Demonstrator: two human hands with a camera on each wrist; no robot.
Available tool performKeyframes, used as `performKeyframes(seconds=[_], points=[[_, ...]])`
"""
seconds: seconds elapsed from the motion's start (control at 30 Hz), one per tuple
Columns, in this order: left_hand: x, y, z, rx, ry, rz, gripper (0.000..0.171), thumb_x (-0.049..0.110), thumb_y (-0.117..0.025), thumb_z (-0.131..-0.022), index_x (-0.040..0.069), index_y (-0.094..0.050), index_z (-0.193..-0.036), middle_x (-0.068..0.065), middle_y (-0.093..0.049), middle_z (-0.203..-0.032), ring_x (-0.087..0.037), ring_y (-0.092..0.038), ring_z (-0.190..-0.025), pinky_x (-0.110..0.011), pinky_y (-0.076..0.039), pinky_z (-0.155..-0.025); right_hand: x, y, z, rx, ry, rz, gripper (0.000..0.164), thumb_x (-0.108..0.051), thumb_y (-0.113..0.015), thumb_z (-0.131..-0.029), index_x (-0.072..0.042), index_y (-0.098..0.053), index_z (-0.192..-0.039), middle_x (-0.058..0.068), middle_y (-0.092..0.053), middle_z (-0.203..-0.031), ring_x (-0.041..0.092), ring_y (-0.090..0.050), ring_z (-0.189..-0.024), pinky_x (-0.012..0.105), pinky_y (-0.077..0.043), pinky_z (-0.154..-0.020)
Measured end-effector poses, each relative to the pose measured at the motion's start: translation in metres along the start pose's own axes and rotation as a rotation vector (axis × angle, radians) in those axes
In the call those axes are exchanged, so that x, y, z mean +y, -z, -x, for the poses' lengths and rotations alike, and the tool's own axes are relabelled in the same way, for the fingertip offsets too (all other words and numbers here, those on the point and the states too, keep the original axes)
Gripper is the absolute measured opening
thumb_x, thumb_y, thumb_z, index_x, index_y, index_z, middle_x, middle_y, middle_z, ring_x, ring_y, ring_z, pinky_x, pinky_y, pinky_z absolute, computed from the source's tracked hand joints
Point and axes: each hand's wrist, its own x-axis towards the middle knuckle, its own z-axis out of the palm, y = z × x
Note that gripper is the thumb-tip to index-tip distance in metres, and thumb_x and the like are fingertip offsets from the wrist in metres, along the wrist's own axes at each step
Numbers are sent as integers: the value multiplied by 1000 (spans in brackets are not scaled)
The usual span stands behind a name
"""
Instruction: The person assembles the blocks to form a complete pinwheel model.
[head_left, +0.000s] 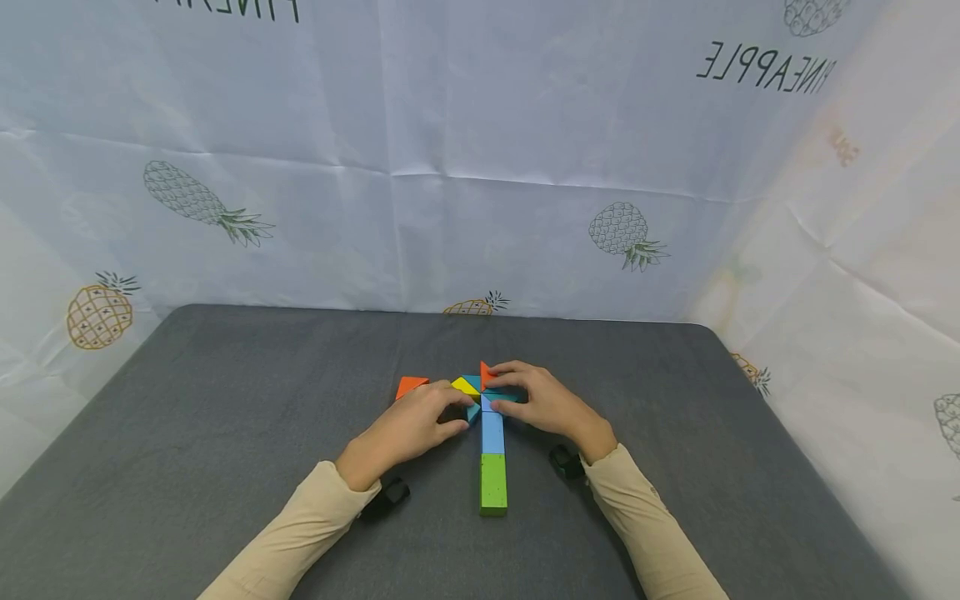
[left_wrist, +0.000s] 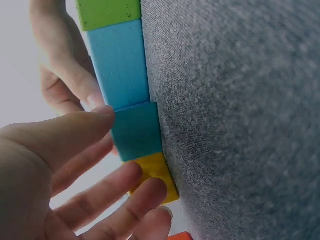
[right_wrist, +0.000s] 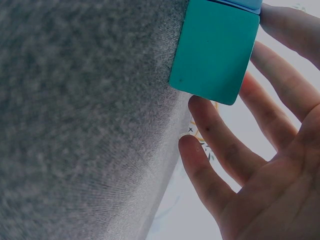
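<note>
Wooden blocks lie joined in a flat figure on the grey table. Its stem is a green block (head_left: pixel 492 482) and a blue block (head_left: pixel 492 433). My left hand (head_left: pixel 420 419) is at the left of the junction, fingertips by a yellow block (head_left: pixel 463 386). In the left wrist view its thumb touches the edge of a teal block (left_wrist: pixel 137 132). My right hand (head_left: pixel 546 402) reaches in from the right, fingers spread by an upright orange triangle (head_left: pixel 484 375), thumb at a light-blue piece (head_left: pixel 487 402). The right wrist view shows another teal block (right_wrist: pixel 215 52) beside its fingers.
Another orange block (head_left: pixel 409 384) lies left of the figure, partly behind the left hand. The grey table (head_left: pixel 300 358) ends at a white pineapple-print cloth (head_left: pixel 420 233) behind and at the sides. Black wrist straps (head_left: pixel 566 461) sit below both wrists.
</note>
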Motion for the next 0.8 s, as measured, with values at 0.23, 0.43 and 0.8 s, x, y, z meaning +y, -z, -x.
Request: performKeyframes(seconds=[0.23,0.43,0.8], points=[[3,-1,-2,-8,41,-30,40,20,-75,-89,13,-66,-128,0,-68,-94,-11,-59,-79,-30,-49,-68,1,0,-1,2,-2,5,38,-23,-69,-95,-7,-66,-130,13,-53,-144,34,-50,-134,50,-47,-104],[6,-4,-1,57,93,-42,33,21,-78,-87,11,-68,-117,3,-64,-81,-7,-55,-69,-26,-46,-61,0,0,0,3,1,2,38,-23,-69,-95,-8,-66,-130,12,-53,-144,33,-50,-134,49,-47,-104],[7,-9,-3,116,116,-40,31,19,-78,-86,8,-70,-114,1,-71,-83,-8,-60,-67,-25,-48,-59,0,0,0,3,-3,0,38,-23,-69,-94,-8,-66,-129,12,-53,-144,33,-50,-134,49,-47,-104]])
